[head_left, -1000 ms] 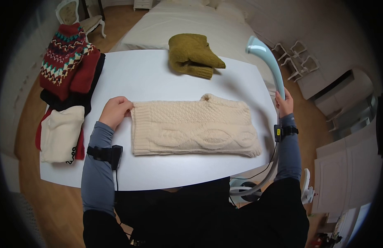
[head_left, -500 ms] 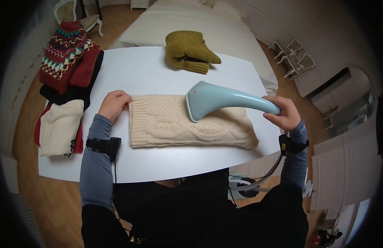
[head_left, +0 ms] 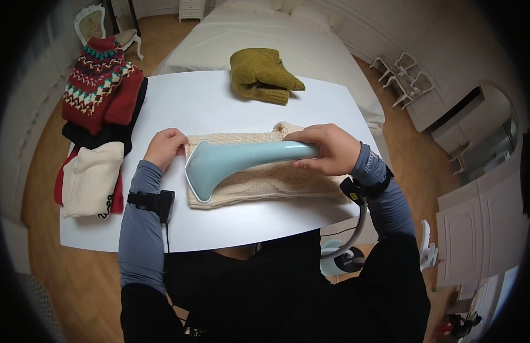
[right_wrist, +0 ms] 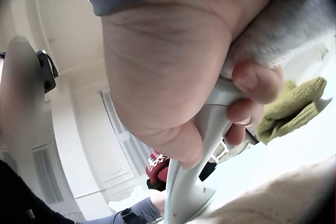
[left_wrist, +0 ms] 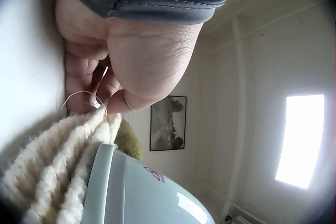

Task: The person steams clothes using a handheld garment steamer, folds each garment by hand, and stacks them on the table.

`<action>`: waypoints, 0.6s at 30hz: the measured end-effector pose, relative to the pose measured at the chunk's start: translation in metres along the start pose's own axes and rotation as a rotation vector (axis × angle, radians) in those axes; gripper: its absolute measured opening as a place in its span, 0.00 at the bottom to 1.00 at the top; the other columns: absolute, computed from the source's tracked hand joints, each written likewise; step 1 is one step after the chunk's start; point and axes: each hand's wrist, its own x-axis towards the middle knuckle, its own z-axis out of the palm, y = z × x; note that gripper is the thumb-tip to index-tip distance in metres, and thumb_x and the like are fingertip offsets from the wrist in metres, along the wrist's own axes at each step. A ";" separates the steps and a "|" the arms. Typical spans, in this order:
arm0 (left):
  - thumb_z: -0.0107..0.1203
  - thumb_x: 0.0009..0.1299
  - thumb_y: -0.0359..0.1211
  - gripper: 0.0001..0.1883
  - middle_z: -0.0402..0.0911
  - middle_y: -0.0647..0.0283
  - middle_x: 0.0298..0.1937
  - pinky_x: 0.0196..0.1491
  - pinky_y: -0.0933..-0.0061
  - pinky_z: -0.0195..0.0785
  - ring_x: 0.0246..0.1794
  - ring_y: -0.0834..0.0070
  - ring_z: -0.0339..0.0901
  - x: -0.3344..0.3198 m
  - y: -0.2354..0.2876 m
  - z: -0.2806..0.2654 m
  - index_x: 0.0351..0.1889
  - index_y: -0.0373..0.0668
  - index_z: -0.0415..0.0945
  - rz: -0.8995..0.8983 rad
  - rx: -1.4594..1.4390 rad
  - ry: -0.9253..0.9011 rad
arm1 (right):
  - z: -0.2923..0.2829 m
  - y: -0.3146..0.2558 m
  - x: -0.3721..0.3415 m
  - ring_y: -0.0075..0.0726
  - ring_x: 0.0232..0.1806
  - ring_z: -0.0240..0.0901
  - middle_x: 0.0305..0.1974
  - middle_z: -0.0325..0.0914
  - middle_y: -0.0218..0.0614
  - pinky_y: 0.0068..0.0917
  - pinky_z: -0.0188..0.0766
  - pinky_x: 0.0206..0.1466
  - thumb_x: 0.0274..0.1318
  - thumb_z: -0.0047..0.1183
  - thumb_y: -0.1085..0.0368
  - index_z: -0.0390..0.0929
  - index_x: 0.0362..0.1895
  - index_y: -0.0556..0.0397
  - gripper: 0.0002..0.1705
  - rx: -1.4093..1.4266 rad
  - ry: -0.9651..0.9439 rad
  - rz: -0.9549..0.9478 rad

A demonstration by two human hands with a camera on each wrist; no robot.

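Observation:
A folded cream cable-knit sweater (head_left: pixel 265 186) lies across the white table. My right hand (head_left: pixel 332 150) grips the handle of a pale blue steamer (head_left: pixel 236 160), whose wide head lies over the sweater's left part; whether it touches the knit I cannot tell. At the sweater's upper left corner my left hand (head_left: pixel 163 148) pinches the ribbed edge. Thumb and fingertips of the left hand (left_wrist: pixel 126 61) meet on the cream layers (left_wrist: pixel 63 166) in the left wrist view, beside the steamer head (left_wrist: pixel 142 192). The right wrist view has the right hand (right_wrist: pixel 173 71) wrapped round the handle (right_wrist: pixel 210 124).
An olive knit garment (head_left: pixel 262 74) sits at the table's (head_left: pixel 162 231) far edge. Along the left edge lie a patterned red sweater (head_left: pixel 93 86) and a cream folded garment (head_left: pixel 93 180). A grey hose (head_left: pixel 356 234) runs down at the right; behind the table stands a bed (head_left: pixel 213 43).
From the table's right side, the steamer has swung flat and moved left over the sweater in my right hand. My left hand keeps its pinch at the corner.

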 end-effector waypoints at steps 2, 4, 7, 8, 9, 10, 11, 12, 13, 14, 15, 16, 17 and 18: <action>0.56 0.69 0.28 0.06 0.78 0.65 0.31 0.40 0.78 0.75 0.33 0.79 0.76 0.000 -0.001 0.000 0.32 0.35 0.77 -0.001 -0.004 0.001 | 0.000 -0.007 -0.003 0.48 0.37 0.81 0.37 0.83 0.45 0.39 0.76 0.45 0.53 0.71 0.61 0.81 0.59 0.53 0.28 0.044 -0.036 -0.031; 0.56 0.69 0.28 0.06 0.78 0.65 0.31 0.40 0.78 0.75 0.33 0.79 0.76 0.000 0.000 0.001 0.32 0.35 0.77 -0.002 -0.002 0.001 | -0.005 -0.010 -0.012 0.48 0.37 0.80 0.36 0.83 0.45 0.39 0.76 0.45 0.52 0.71 0.62 0.81 0.59 0.53 0.28 0.062 -0.072 -0.038; 0.56 0.69 0.28 0.06 0.78 0.65 0.32 0.40 0.78 0.75 0.33 0.79 0.77 -0.002 0.002 0.002 0.32 0.35 0.77 -0.002 0.002 0.001 | -0.014 -0.008 -0.036 0.47 0.36 0.80 0.36 0.83 0.44 0.39 0.76 0.44 0.51 0.71 0.62 0.82 0.57 0.53 0.27 0.066 -0.088 -0.054; 0.55 0.69 0.28 0.06 0.78 0.65 0.32 0.40 0.78 0.75 0.34 0.78 0.77 -0.002 0.003 0.002 0.32 0.35 0.77 0.000 0.005 0.002 | -0.020 -0.011 -0.045 0.50 0.37 0.80 0.37 0.83 0.45 0.40 0.76 0.45 0.51 0.71 0.63 0.82 0.56 0.53 0.27 0.024 -0.072 0.017; 0.55 0.69 0.28 0.06 0.78 0.65 0.32 0.40 0.78 0.75 0.34 0.78 0.77 -0.003 0.003 0.003 0.32 0.35 0.77 0.000 0.005 -0.001 | -0.025 -0.012 -0.055 0.53 0.39 0.81 0.37 0.83 0.46 0.40 0.77 0.46 0.51 0.70 0.63 0.82 0.56 0.53 0.26 -0.018 -0.054 0.089; 0.55 0.69 0.28 0.06 0.78 0.65 0.32 0.39 0.78 0.75 0.33 0.78 0.76 -0.003 0.004 0.003 0.32 0.35 0.77 0.004 0.004 0.005 | -0.026 -0.009 -0.066 0.50 0.38 0.81 0.38 0.84 0.45 0.38 0.77 0.45 0.50 0.70 0.65 0.83 0.55 0.54 0.26 -0.033 0.016 0.088; 0.55 0.69 0.28 0.06 0.78 0.65 0.31 0.39 0.77 0.74 0.33 0.78 0.76 -0.004 0.004 0.004 0.31 0.35 0.76 0.009 0.004 0.010 | -0.028 -0.007 -0.077 0.50 0.38 0.81 0.38 0.84 0.45 0.38 0.77 0.45 0.50 0.70 0.65 0.83 0.55 0.54 0.26 -0.034 0.018 0.091; 0.55 0.69 0.28 0.06 0.78 0.65 0.31 0.39 0.77 0.74 0.33 0.78 0.76 -0.003 0.003 0.003 0.31 0.35 0.76 0.010 0.005 0.006 | -0.030 -0.004 -0.088 0.49 0.39 0.82 0.39 0.85 0.46 0.37 0.77 0.46 0.50 0.71 0.66 0.83 0.55 0.54 0.25 -0.015 0.085 0.145; 0.55 0.69 0.28 0.06 0.78 0.65 0.31 0.39 0.77 0.74 0.33 0.78 0.76 -0.003 0.002 0.002 0.31 0.35 0.76 0.011 0.013 0.008 | -0.032 -0.001 -0.100 0.47 0.40 0.82 0.40 0.85 0.46 0.36 0.77 0.46 0.49 0.71 0.66 0.83 0.54 0.55 0.25 0.004 0.153 0.200; 0.55 0.69 0.28 0.06 0.78 0.65 0.31 0.38 0.78 0.73 0.32 0.78 0.76 -0.003 0.002 0.002 0.31 0.35 0.76 0.012 0.021 0.009 | -0.033 0.005 -0.113 0.43 0.41 0.83 0.41 0.85 0.46 0.34 0.77 0.47 0.49 0.71 0.68 0.83 0.54 0.57 0.26 0.018 0.183 0.265; 0.55 0.69 0.28 0.06 0.78 0.65 0.31 0.38 0.78 0.73 0.32 0.78 0.76 -0.003 0.003 0.003 0.31 0.35 0.76 0.013 0.023 0.004 | -0.034 0.009 -0.124 0.43 0.41 0.83 0.41 0.85 0.46 0.34 0.77 0.47 0.49 0.71 0.68 0.83 0.54 0.57 0.26 0.017 0.186 0.270; 0.55 0.69 0.28 0.06 0.77 0.65 0.31 0.38 0.78 0.72 0.32 0.79 0.75 -0.006 0.006 0.005 0.31 0.35 0.76 0.015 0.021 0.012 | -0.034 0.012 -0.135 0.41 0.40 0.82 0.41 0.85 0.46 0.33 0.77 0.47 0.49 0.70 0.68 0.82 0.55 0.57 0.26 0.036 0.223 0.340; 0.55 0.69 0.28 0.06 0.77 0.65 0.30 0.37 0.78 0.72 0.32 0.79 0.75 -0.007 0.007 0.006 0.31 0.35 0.76 0.018 0.019 0.021 | -0.034 0.013 -0.145 0.39 0.40 0.82 0.40 0.85 0.45 0.32 0.76 0.47 0.50 0.70 0.69 0.82 0.55 0.58 0.26 0.054 0.261 0.411; 0.55 0.69 0.28 0.06 0.77 0.65 0.30 0.37 0.78 0.72 0.32 0.79 0.75 -0.006 0.005 0.006 0.31 0.35 0.76 0.019 0.020 0.017 | -0.033 0.012 -0.154 0.34 0.39 0.80 0.39 0.84 0.43 0.30 0.76 0.47 0.51 0.69 0.69 0.81 0.55 0.60 0.26 0.082 0.303 0.472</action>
